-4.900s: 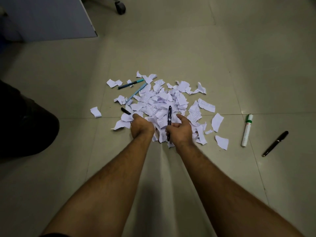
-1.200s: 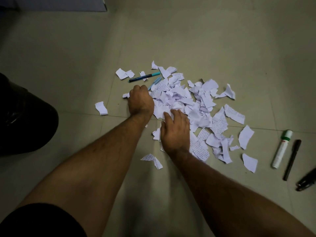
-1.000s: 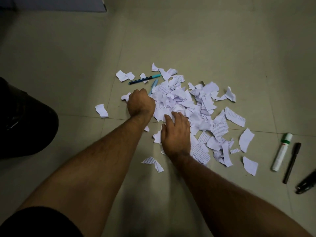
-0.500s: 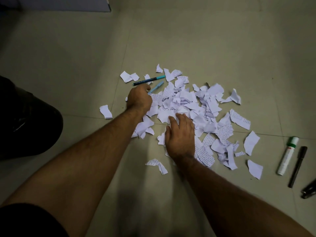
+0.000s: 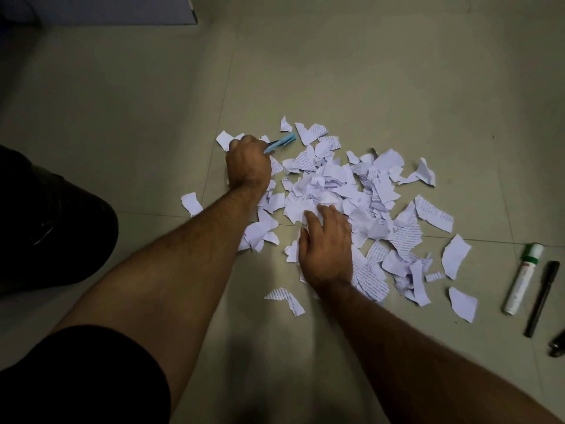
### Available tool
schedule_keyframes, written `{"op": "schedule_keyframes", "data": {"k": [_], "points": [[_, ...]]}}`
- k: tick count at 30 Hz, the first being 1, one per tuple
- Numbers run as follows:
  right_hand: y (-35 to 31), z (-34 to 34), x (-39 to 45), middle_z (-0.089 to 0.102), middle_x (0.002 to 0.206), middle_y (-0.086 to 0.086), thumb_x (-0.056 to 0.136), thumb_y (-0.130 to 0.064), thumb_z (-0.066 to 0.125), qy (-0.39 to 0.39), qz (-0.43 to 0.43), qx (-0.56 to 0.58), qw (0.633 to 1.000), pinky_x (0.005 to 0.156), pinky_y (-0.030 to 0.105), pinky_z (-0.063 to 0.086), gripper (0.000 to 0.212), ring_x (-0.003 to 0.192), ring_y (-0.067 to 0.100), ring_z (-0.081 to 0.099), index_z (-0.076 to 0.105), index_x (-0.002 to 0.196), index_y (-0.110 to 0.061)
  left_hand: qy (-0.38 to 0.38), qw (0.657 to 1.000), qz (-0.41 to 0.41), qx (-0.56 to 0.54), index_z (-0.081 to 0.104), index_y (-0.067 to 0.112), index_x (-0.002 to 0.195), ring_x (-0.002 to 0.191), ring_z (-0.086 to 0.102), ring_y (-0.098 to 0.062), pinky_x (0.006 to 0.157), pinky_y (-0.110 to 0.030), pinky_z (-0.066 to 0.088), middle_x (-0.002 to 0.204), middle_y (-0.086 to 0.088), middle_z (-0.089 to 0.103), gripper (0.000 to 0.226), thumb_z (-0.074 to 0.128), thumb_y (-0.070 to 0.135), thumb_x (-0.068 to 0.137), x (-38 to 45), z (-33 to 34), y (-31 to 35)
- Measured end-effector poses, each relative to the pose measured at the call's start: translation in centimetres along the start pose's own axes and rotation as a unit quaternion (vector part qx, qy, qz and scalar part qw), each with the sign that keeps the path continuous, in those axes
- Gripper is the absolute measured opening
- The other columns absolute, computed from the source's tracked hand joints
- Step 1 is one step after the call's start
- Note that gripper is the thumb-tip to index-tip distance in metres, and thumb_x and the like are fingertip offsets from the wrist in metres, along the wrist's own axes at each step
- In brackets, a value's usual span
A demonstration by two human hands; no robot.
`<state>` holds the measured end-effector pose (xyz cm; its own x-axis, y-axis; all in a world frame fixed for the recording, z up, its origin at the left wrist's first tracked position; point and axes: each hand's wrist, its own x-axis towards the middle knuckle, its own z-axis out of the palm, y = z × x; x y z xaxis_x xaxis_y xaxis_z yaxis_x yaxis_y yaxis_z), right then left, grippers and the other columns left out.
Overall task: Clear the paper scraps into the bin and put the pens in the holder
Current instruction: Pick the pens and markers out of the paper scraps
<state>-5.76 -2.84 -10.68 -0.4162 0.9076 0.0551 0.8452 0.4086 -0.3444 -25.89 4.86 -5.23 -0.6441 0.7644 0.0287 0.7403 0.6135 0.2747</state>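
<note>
Torn white paper scraps (image 5: 336, 185) with printed lines too small to read lie heaped on the floor (image 5: 367, 71). The left grip (image 5: 248, 162) is curled round light-blue pens (image 5: 282, 141) at the heap's far left edge; the right grip (image 5: 325, 243) lies spread flat on the scraps.

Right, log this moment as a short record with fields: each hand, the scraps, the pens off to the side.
left hand: fingers curled round light blue pens at the far left edge of the pile
right hand: flat, fingers spread on the paper scraps
scraps: heaped on the tiled floor, some strays around
right side: white marker with green band, black pen beside it, another dark pen at frame edge
bin, holder: not in view
</note>
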Motion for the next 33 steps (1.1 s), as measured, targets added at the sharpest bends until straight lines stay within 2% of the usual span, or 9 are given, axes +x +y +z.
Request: {"op": "schedule_keyframes", "data": {"k": [3,7,14,17,19,23,27,30,33], "points": [[-0.1,0.0,0.0,0.052,0.146,0.013,0.099,-0.034,0.05,0.003,-0.001,0.001,1.0,0.116,0.05,0.031,0.039,0.138,0.032,0.044,0.056,0.135,-0.018,-0.027,0.999,-0.023,-0.007,0.063,0.013,0.13,0.113,0.055,-0.029,0.093,-0.036,0.049,0.121,-0.011,0.066,0.033,0.054,0.019,0.098,0.3,0.4,-0.1],[0.0,0.0,0.0,0.052,0.145,0.013,0.099,-0.034,0.049,0.004,-0.003,0.003,1.0,0.116,0.05,0.033,0.039,0.138,0.032,0.044,0.057,0.134,-0.017,-0.031,0.999,-0.017,0.008,0.064,0.018,0.128,0.105,0.058,-0.029,0.083,-0.036,0.051,0.112,-0.009,0.069,0.032,0.059,0.021,0.096,0.3,0.5,0.1],[0.0,0.0,0.2,0.052,0.144,0.014,0.098,-0.032,0.049,0.009,-0.006,0.007,1.0,0.115,0.051,0.034,0.039,0.137,0.033,0.045,0.057,0.133,-0.017,-0.05,0.998,-0.016,0.02,0.061,0.021,0.129,0.104,0.058,-0.028,0.086,-0.04,0.051,0.112,-0.009,0.066,0.039,0.067,0.022,0.091,-2.8,0.7,-0.1],[0.0,0.0,0.0,0.054,0.142,0.015,0.098,-0.03,0.051,0.019,-0.013,0.01,1.0,0.114,0.051,0.036,0.038,0.136,0.033,0.046,0.058,0.132,-0.015,-0.045,0.997,-0.056,0.009,0.059,0.016,0.126,0.101,0.063,-0.027,0.085,-0.039,0.055,0.111,-0.01,0.068,0.043,0.072,0.027,0.086,-4.1,0.5,-0.2],[0.1,0.0,0.3,0.055,0.139,0.016,0.097,-0.028,0.051,0.034,-0.028,0.017,0.999,0.113,0.051,0.037,0.037,0.133,0.034,0.047,0.06,0.129,-0.013,-0.052,0.995,-0.09,-0.001,0.063,0.014,0.118,0.098,0.065,-0.026,0.082,-0.038,0.057,0.109,-0.009,0.07,0.037,0.073,0.028,0.086,-4.7,0.3,-0.1],[-0.2,0.2,2.6,0.056,0.135,0.019,0.097,-0.031,0.048,0.045,-0.037,0.045,0.997,0.107,0.051,0.041,0.039,0.127,0.035,0.051,0.061,0.126,-0.01,-0.037,0.986,-0.142,-0.073,0.072,0.013,0.109,0.097,0.067,-0.027,0.078,-0.035,0.057,0.107,-0.01,0.072,0.025,0.072,0.024,0.086,-6.3,-0.4,-0.4],[-0.2,0.1,2.7,0.055,0.138,0.016,0.096,-0.034,0.049,0.035,-0.034,0.058,0.997,0.11,0.051,0.038,0.04,0.131,0.034,0.048,0.061,0.128,-0.012,-0.026,0.97,-0.179,-0.165,0.074,0.013,0.11,0.098,0.067,-0.027,0.075,-0.029,0.053,0.11,-0.008,0.073,0.025,0.072,0.018,0.085,-8.4,-1.7,-0.2],[0.2,-0.3,2.4,0.058,0.133,0.015,0.093,-0.035,0.049,0.037,-0.03,0.115,0.992,0.108,0.046,0.04,0.041,0.126,0.033,0.051,0.065,0.123,-0.011,-0.037,0.952,-0.211,-0.218,0.074,0.012,0.109,0.098,0.067,-0.026,0.075,-0.027,0.051,0.11,-0.007,0.073,0.025,0.071,0.015,0.084,-10.2,-2.5,0.1],[0.3,-0.9,2.6,0.063,0.124,0.013,0.092,-0.034,0.054,0.04,-0.044,0.18,0.982,0.103,0.043,0.043,0.039,0.118,0.031,0.055,0.067,0.119,-0.009,-0.041,0.925,-0.244,-0.287,0.075,0.011,0.103,0.094,0.069,-0.027,0.078,-0.03,0.056,0.105,-0.008,0.074,0.022,0.074,0.012,0.081,-11.3,-2.6,0.1]]}}
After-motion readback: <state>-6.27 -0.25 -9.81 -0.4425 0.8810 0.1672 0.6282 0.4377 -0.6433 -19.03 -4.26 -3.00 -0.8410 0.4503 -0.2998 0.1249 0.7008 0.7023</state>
